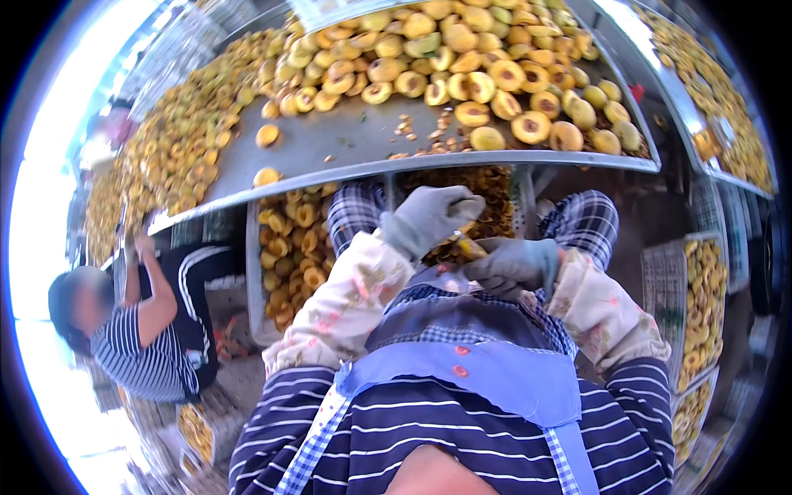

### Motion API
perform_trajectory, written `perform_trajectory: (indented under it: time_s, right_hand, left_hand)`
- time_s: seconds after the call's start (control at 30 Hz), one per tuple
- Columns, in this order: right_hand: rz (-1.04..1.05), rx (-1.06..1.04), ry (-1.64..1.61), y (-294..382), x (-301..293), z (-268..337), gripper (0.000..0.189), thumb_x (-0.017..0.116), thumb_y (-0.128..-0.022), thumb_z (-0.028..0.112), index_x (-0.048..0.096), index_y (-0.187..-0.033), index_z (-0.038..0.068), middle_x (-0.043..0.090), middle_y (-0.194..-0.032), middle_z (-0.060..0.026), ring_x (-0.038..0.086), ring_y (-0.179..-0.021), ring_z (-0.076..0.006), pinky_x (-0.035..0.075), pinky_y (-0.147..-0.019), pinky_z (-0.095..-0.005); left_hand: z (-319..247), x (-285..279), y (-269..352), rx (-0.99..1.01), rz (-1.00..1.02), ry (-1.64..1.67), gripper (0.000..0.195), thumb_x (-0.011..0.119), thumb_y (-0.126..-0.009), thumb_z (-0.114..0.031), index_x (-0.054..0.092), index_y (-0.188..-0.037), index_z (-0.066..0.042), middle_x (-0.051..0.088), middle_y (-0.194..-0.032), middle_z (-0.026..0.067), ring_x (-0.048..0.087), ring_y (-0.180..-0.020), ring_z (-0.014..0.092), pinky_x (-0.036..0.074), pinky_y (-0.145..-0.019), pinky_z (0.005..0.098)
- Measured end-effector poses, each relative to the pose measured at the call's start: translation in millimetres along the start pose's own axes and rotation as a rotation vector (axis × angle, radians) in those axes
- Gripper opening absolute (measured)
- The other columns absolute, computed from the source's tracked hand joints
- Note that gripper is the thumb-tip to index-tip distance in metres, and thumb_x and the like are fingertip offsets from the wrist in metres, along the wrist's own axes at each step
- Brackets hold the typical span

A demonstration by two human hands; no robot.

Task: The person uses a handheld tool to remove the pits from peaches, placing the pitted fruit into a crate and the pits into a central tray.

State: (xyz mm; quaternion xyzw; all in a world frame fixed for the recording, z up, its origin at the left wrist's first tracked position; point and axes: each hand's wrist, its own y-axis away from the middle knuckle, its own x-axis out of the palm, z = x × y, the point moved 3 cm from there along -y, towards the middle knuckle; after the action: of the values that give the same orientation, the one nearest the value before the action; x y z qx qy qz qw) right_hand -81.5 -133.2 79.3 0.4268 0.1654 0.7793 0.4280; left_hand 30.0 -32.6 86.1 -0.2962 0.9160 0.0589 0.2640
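My left hand [430, 216], in a grey glove, is curled near its fingertips above a crate of dark fruit pieces between my knees; whether it holds anything is hard to tell. Just below and to the right, my right hand [510, 266], gloved the same way, is closed around the yellow handle of a small tool [470, 247], whose tip points up towards the left hand. Beyond both hands, halved yellow stone fruit, apparently peaches or apricots [531, 127], lie cut side up or down on a metal table [297, 136].
The table's raised metal rim [433, 162] runs in front of my knees. A crate of fruit halves [297, 247] stands by my left leg, and stacked crates of fruit [702, 309] stand at the right. A co-worker in a striped shirt [145, 346] sits at the left.
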Motion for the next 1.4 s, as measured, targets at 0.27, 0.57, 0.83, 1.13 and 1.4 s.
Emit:
perform_trajectory:
  time_s: [0.27,0.57,0.83,1.13,1.4]
  right_hand:
    - [-0.08,-0.101,0.053,-11.8,-2.6,24.5,0.017,0.055,-0.086,0.021,0.046,-0.077,0.01,0.038,-0.049,0.0049,0.031,-0.034,-0.0047,0.026,-0.031,-0.0189]
    - [-0.692,-0.016,1.293,-38.6,-88.6,-23.9,0.033,0.059,-0.079,0.029,0.048,-0.1,0.006,0.061,-0.082,-0.0195,0.06,-0.079,-0.0362,0.046,-0.068,-0.0428]
    - [-0.709,-0.287,0.945,-57.4,-113.8,-38.4,0.036,0.059,-0.077,0.031,0.052,-0.096,0.002,0.06,-0.083,-0.0247,0.057,-0.081,-0.0408,0.045,-0.071,-0.0451]
    - [-0.026,-0.608,-0.302,-55.5,-63.0,-4.5,0.042,0.055,-0.083,0.046,0.052,-0.105,0.009,0.056,-0.074,-0.0012,0.047,-0.05,-0.0077,0.036,-0.041,-0.0194]
    - [0.162,-0.351,-0.544,-57.9,-55.8,-18.7,0.029,0.061,-0.081,0.027,0.052,-0.1,0.007,0.057,-0.073,-0.0032,0.042,-0.047,-0.0055,0.031,-0.041,-0.017]
  left_hand:
    - [38.7,0.9,-5.9,-0.316,-0.602,1.028,0.022,0.055,-0.087,-0.022,0.059,-0.089,-0.001,0.06,-0.078,0.0059,0.057,-0.065,0.013,0.048,-0.057,0.0246]
    - [133.5,-155.6,89.3,-0.351,-1.146,0.327,0.032,0.066,-0.078,-0.031,0.057,-0.095,-0.005,0.06,-0.084,0.0048,0.057,-0.066,0.012,0.049,-0.06,0.0254]
    - [113.6,-148.7,122.3,-0.346,-0.862,0.804,0.045,0.066,-0.075,-0.002,0.047,-0.115,-0.006,0.058,-0.099,0.011,0.061,-0.084,0.022,0.055,-0.07,0.036]
    - [12.4,11.6,-5.7,0.069,-0.484,0.153,0.038,0.058,-0.073,0.002,0.051,-0.11,-0.004,0.055,-0.105,0.0105,0.056,-0.097,0.022,0.045,-0.084,0.0294]
    - [3.4,10.7,5.9,0.132,-0.371,0.054,0.034,0.058,-0.075,0.0,0.053,-0.108,-0.006,0.055,-0.108,0.011,0.055,-0.099,0.024,0.044,-0.086,0.0305]
